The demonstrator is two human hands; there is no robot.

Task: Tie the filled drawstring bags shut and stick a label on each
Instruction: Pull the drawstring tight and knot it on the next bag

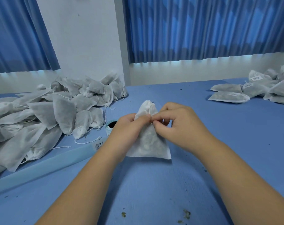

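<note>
Blue table (211,143), near its middle: left hand (128,127) and right hand (181,125) pinch the soft, light-looking bag (148,143) at its neck, likely the best hold.

Daylight through blue curtains (203,30) tints everything cold blue; a bright strip glows under their hems. Faint soft shadow under my left hand (126,127) on the counter (154,184). Wide-angle bends the edges. Centre sharp.

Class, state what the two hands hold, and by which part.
The left hand and right hand pinch the drawstring bag just below its gathered neck.
</note>
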